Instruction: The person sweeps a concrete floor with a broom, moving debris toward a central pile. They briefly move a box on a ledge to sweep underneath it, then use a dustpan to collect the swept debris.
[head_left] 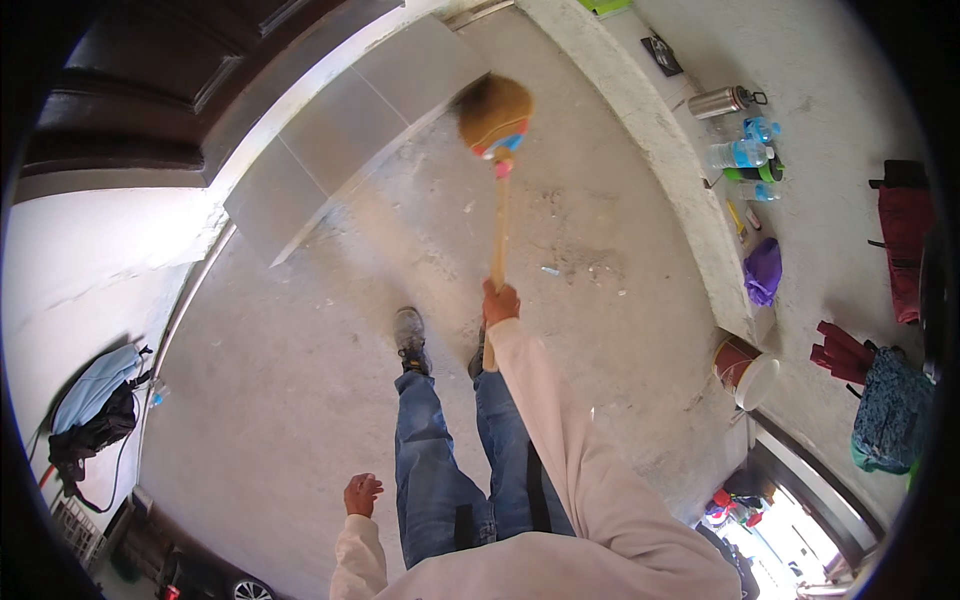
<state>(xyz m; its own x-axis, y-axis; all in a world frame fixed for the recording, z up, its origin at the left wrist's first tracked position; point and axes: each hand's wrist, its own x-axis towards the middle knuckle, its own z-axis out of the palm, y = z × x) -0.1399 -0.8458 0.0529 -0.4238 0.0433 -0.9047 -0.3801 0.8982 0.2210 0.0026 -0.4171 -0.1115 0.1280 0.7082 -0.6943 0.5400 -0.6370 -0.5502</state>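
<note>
I see right hand [500, 302] clenched round wooden handle of broom [495, 120], arm extended forward. Broom head, straw-coloured with red and blue binding, sits over concrete floor [300, 340] near grey step [350, 130]. Left hand [362, 493] free, fingers loosely curled, holding nothing, beside jeans leg [430, 470]. Bottles [745, 155] on ledge, well apart.

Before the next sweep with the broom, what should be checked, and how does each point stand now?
1. Right hand grips the broom handle: ok.
2. Left hand free, away from the handle: ok.
3. Broom head touching the floor: cannot tell.
4. Shoe clear of the head: ok.
5. Debris left on the floor beside the handle: not ok.
6. Bucket and bottles out of the broom's way: ok.
</note>
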